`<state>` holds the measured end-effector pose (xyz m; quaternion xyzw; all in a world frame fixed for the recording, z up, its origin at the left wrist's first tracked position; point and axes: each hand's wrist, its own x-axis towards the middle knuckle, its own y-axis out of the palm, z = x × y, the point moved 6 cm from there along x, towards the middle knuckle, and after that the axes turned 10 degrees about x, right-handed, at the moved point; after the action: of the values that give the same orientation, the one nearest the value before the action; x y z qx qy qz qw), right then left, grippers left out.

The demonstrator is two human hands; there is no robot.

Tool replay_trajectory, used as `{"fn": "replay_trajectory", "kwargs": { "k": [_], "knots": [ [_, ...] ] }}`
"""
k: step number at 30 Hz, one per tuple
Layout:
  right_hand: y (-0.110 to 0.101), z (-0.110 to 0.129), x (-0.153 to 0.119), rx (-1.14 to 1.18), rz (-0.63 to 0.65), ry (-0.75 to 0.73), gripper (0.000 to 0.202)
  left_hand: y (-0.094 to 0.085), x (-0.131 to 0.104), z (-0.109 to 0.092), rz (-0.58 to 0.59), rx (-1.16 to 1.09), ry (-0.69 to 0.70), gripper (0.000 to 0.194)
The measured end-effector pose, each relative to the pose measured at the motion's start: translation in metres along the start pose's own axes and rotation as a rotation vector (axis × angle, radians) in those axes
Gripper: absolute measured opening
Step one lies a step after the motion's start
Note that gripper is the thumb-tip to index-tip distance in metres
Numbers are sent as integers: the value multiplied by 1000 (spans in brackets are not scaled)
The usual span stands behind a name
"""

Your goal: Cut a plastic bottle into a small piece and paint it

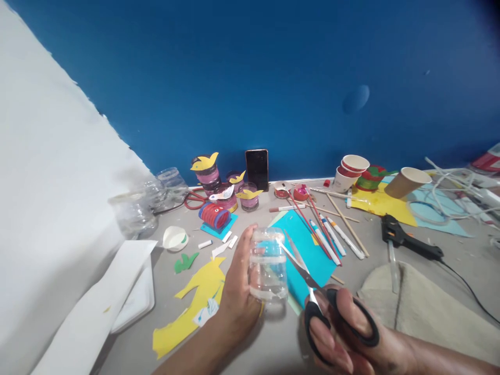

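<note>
My left hand (242, 284) is wrapped round a clear plastic bottle piece (267, 268), held upright above the table with ridges round its wall. In my right hand (344, 330) is a pair of scissors (308, 278) with black handles, fingers through the loops. The blades are parted and point up and left. One blade tip meets the upper right side of the bottle piece; whether it is inside or only against the wall, I cannot tell. Behind them lies a sheet of bright blue paper (308, 260).
Yellow paper scraps (203, 291) and a white paper strip (97, 307) lie left. At the back stand decorated containers (209, 177), a phone (257, 167) and paper cups (346, 179). Markers (346, 238), paintbrushes (318, 229) and a corded black glue gun (410, 240) lie right, near a beige cloth (425, 297).
</note>
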<state>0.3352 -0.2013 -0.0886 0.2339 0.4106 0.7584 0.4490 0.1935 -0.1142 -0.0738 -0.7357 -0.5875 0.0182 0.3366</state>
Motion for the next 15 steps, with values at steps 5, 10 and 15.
{"fn": "replay_trajectory", "kwargs": {
  "k": [5, 10, 15],
  "knots": [
    [-1, -3, 2, -67, -30, 49, 75, 5, -3, 0, -20, -38, -1, 59],
    [-5, -7, 4, -82, -16, 76, 77, 9, -6, -3, 2, -78, -4, 60],
    [-2, -2, 5, -112, 15, 65, 77, 10, -8, -4, 21, -102, -35, 61]
  ]
}}
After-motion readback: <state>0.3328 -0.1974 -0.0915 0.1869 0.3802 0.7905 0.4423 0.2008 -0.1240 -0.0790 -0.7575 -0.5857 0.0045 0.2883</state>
